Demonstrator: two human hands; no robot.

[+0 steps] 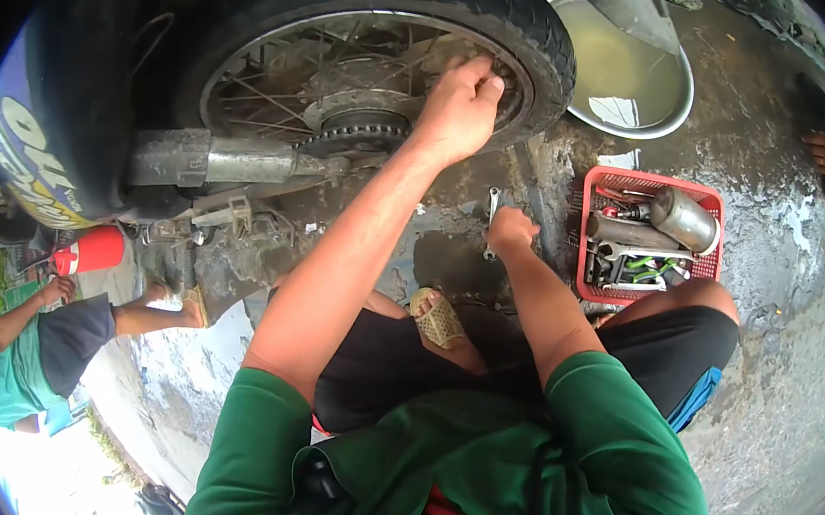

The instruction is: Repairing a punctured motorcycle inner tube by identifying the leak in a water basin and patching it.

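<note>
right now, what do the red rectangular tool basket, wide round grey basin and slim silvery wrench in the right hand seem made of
Red rectangular tool basket: probably moulded plastic, satin, judging by its even colour and slotted walls. Wide round grey basin: likely smooth metal, from its shiny rim. Slim silvery wrench: probably polished steel, with bright glints.

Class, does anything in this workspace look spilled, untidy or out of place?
Yes: the floor beside the metal basin looks dark and wet, perhaps from splashing. In the red basket, a metal cylinder lies tilted among jumbled tools, which looks untidy.
</note>
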